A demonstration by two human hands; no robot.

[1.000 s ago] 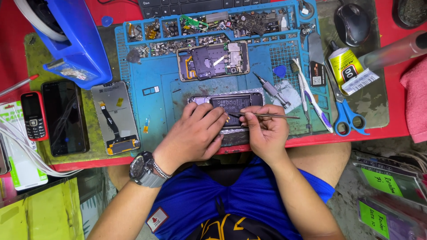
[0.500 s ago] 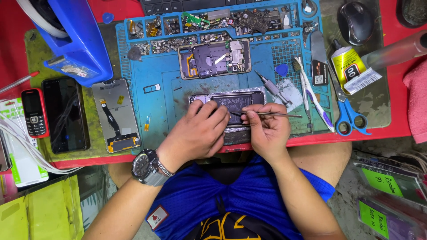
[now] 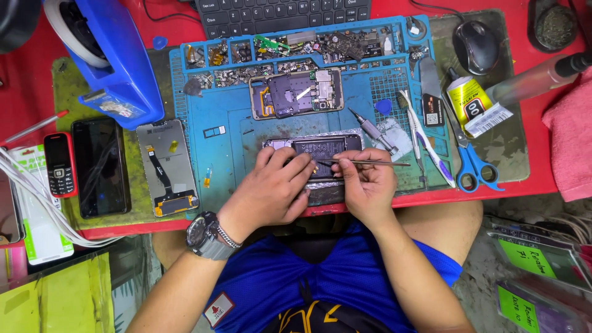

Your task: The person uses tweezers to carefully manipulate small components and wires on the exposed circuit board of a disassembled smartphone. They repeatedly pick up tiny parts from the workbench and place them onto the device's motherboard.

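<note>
An opened phone (image 3: 320,148) with its dark battery showing lies on the blue work mat (image 3: 228,123) near the table's front edge. My left hand (image 3: 274,188) presses on the phone's left part, fingers over the battery. My right hand (image 3: 367,185) grips metal tweezers (image 3: 370,163), held level with the tips pointing left at the phone beside my left fingertips. A second opened phone frame (image 3: 296,92) with its circuit board lies further back on the mat.
A screwdriver (image 3: 373,131), scissors (image 3: 472,163), a glue tube (image 3: 472,105) and a mouse (image 3: 476,38) sit to the right. A detached screen (image 3: 166,166), a black phone (image 3: 98,166) and a small red phone (image 3: 60,163) lie on the left. A keyboard (image 3: 283,12) and blue holder (image 3: 114,55) stand behind.
Both hands stay on the phone. My left fingers have shifted slightly over the battery, and the tweezers' tips have edged a little left.
</note>
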